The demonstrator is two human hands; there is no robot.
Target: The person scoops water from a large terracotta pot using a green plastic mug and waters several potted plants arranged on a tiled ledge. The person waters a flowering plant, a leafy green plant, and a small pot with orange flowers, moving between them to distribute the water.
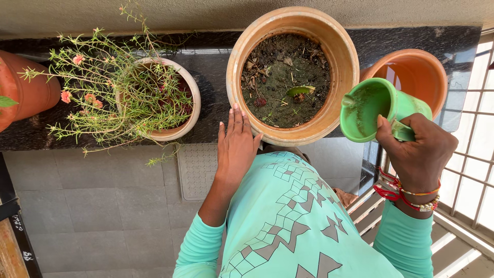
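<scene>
- Closest to the camera, a turquoise top with a grey geometric print fills the bottom of the view, both sleeves reaching up towards the ledge.
- On the right, the right hand (418, 149) is wrapped firmly around the handle of a green mug (373, 109), fingers fully closed on it; red and beaded bangles (406, 194) sit at the wrist.
- The mug is tilted, its mouth turned towards the camera, held just beside the right rim of the big pot; what is inside I cannot tell.
- On the left, the left hand (236, 146) lies flat and open, fingers together, holding nothing, its fingertips against the outer wall of the large terracotta pot (293, 74).
- That pot stands on the dark stone ledge (211, 72), filled with dark soil, dry bits and a small green sprout.
- Left of it, a smaller cream pot (177, 103) carries a straggly plant with small pink flowers.
- Behind the mug there is an empty orange pot (419, 77); another orange pot (25, 92) shows at the far left edge.
</scene>
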